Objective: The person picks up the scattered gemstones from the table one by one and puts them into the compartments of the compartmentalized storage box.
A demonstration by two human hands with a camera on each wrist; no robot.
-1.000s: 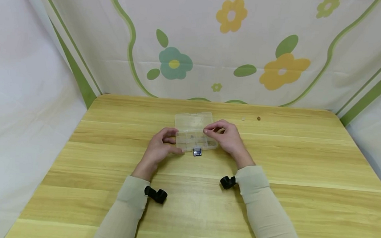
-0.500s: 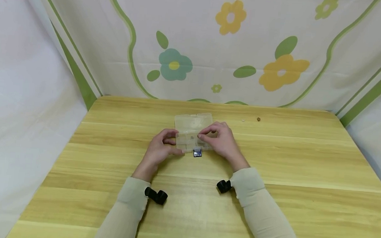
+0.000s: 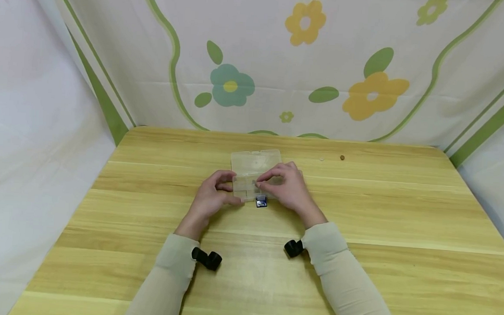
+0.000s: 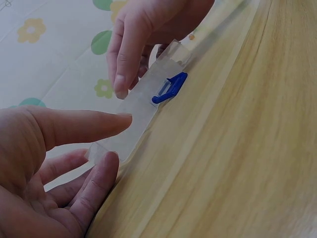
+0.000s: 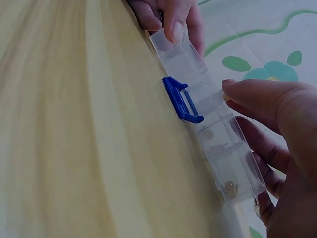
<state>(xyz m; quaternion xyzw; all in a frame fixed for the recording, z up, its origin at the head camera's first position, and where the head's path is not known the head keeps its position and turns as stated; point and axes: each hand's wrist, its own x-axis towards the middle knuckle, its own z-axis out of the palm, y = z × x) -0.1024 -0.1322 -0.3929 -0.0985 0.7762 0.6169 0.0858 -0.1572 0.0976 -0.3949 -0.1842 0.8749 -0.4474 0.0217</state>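
Observation:
A clear plastic compartment box [image 3: 240,185] stands on the table, its lid [image 3: 251,161] tipped back and its blue latch [image 3: 261,202] hanging at the front. My left hand [image 3: 208,193] grips the box's left end, thumb at the front corner and fingers at the side. Over the middle compartments, my right hand [image 3: 287,186] has thumb and index finger together. A small yellowish piece [image 5: 227,97] shows at those fingertips in the right wrist view; its kind is unclear. A small brownish piece [image 5: 231,189] lies in an end compartment. My right hand hides the box's right part in the head view.
On the wooden table [image 3: 405,205], a small brown piece [image 3: 342,157] and a tiny whitish one [image 3: 321,159] lie toward the back, right of the box. A flower-printed cloth [image 3: 275,58] hangs behind the table's back edge.
My right hand has moved left, from the box's right part to its middle compartments, fingertips still together. My left hand and the box have stayed in place.

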